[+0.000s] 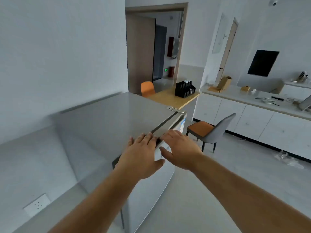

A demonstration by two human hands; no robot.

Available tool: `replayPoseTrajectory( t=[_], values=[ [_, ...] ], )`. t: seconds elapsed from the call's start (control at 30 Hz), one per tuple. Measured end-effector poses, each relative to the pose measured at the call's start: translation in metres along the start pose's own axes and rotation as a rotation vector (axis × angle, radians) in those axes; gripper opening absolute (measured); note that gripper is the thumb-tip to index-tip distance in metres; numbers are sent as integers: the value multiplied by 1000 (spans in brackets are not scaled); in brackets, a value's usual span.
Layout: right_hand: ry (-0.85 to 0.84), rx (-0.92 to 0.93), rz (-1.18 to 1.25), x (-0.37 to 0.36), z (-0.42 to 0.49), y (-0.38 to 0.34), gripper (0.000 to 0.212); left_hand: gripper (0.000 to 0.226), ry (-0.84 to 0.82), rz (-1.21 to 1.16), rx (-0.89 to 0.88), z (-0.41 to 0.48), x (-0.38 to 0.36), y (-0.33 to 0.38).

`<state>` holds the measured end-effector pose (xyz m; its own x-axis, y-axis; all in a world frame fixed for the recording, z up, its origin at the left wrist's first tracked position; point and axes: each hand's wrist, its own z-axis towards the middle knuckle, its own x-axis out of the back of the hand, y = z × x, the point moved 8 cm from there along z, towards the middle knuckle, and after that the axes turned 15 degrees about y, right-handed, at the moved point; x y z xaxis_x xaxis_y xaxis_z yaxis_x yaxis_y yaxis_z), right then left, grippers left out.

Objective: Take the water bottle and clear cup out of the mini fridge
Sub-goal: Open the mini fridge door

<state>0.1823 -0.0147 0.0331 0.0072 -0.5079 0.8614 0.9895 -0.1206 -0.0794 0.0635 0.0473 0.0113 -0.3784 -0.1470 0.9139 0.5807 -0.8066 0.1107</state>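
Hands at the fridge door

Our left hand [143,153] and right hand [180,148], spread and empty, meet the shut door [151,190] top edge; bottle and cup unseen behind it

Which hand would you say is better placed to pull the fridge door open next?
Probably the right hand: its fingers curl over the top edge of the fridge door, opposite the hinge. The left hand lies flat on the fridge top.
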Motion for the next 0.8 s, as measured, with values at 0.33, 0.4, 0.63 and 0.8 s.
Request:
replayPoseTrajectory(
  t=[0.33, 0.4, 0.63, 0.8],
  values=[
    [41, 67, 26, -3, 3, 1, 41, 90, -11, 51, -53, 3, -5, 2],
    [27, 85, 31, -4, 4, -1, 41, 90, -26, 45, -54, 2, -6, 3],
    [-29, 82, 57, -5, 7, -1, 41, 80, -61, 18, -66, 3, -4, 2],
    [-38, 88, 59, -4, 9, -1, 39, 73, -44, 6, -75, 1, -3, 3]
  ],
)
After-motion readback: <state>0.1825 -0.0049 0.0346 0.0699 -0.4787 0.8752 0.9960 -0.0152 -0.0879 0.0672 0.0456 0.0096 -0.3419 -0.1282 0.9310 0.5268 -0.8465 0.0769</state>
